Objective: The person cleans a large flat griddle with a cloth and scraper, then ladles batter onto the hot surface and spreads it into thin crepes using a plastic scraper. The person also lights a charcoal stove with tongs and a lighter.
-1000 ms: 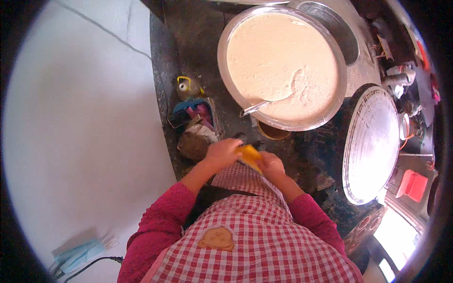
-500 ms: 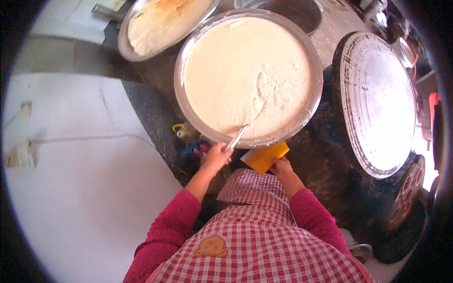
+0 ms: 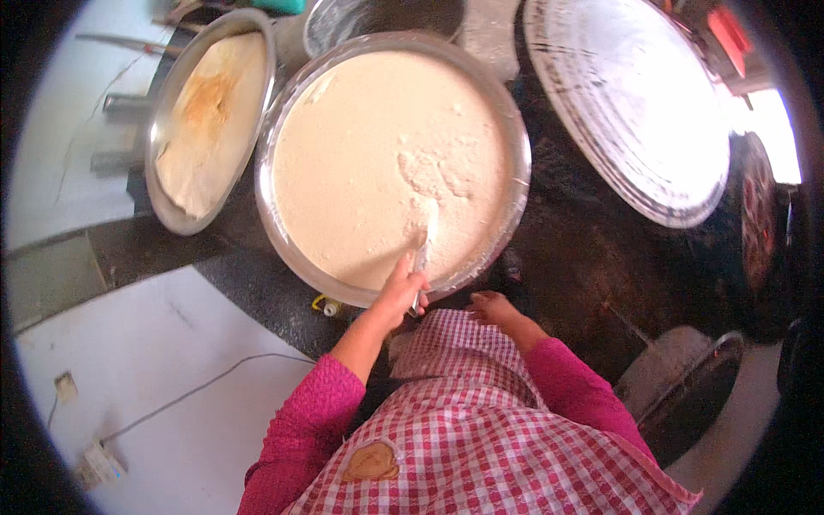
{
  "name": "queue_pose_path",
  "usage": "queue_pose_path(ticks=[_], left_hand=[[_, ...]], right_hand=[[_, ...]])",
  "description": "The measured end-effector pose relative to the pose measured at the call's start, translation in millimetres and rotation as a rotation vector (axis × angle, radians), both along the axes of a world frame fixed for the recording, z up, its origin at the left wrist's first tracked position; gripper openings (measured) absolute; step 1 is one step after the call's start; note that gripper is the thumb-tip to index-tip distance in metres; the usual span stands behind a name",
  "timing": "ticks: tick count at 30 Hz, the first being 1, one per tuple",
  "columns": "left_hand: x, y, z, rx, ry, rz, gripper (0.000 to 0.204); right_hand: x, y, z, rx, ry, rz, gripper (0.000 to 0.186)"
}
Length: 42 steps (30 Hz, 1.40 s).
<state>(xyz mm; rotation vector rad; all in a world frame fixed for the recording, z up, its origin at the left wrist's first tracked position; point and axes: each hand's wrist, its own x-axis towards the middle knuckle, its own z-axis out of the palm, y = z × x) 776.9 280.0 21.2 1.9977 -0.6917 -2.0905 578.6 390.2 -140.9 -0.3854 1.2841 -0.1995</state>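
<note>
A wide metal basin (image 3: 268,225) full of thick pale batter (image 3: 369,172) stands in front of me. My left hand (image 3: 402,292) is wrapped round the handle of a metal utensil (image 3: 421,251) over the basin's near rim. The utensil's far end is sunk in the batter, so its kind does not show. Beyond it the smooth surface is broken by a few lumpy hollows. Close to the checked apron (image 3: 463,343), just off the near rim, my right hand (image 3: 493,309) has its fingers loosely stretched out, with nothing visible in them.
At the left, an oval metal pan (image 3: 268,60) holds pale dough-like stuff, browned on top. A dark metal pot (image 3: 386,17) stands behind the basin. A large round griddle (image 3: 635,103) lies at the right. Below the basin's left side is a small yellow-and-white object (image 3: 329,306).
The yellow sheet-like piece has left my right hand and is out of sight. My left hand has tipped the utensil more upright. The view has turned, shifting basin and griddle leftward.
</note>
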Motion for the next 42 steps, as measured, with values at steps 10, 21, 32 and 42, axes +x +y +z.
queue_pose_path(ticks=[10, 21, 32, 42], left_hand=[[11, -69, -10, -0.058, -0.195, -0.535, 0.039], [11, -63, -42, -0.116, -0.418, -0.683, 0.008], [-8, 50, 93, -0.400, -0.108, -0.169, 0.008], [-17, 1, 39, -0.868, -0.752, -0.509, 0.032]], right_hand=[[-113, 273, 135, -0.013, 0.494, -1.178, 0.032], [-93, 484, 144, 0.412, 1.455, -0.845, 0.053], [-145, 482, 110, 0.420, 1.273, -0.498, 0.085], [-167, 455, 113, 0.309, 1.298, -0.684, 0.079]])
